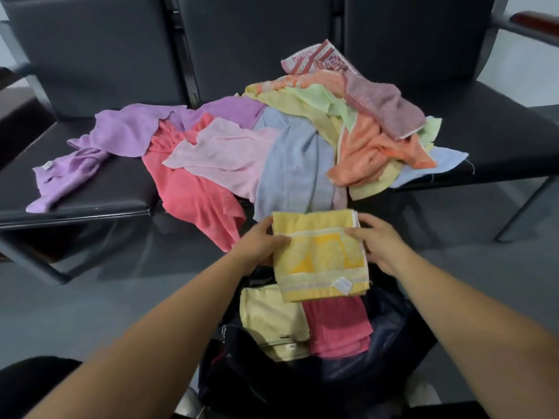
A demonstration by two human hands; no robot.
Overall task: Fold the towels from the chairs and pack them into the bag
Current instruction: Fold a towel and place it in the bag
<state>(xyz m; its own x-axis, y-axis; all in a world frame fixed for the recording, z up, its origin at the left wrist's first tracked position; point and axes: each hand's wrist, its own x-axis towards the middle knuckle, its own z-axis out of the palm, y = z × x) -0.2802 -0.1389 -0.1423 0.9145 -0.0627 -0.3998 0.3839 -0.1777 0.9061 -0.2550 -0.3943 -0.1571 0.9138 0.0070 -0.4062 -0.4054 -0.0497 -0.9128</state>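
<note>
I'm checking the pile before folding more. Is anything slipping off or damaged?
The coral towel hangs well over the front edge of the chair seat and may slide off. The light blue towel at the far right shows loose threads at its corner.

chair backs [90,40] cropped at top, towel label [342,285] unreadable

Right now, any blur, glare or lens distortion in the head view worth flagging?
Head view: wide-angle bowing of the chairs near the edges; soft overall; even light, mild sheen on the floor; yellow towel in left hand and right hand reads clearly.
</note>
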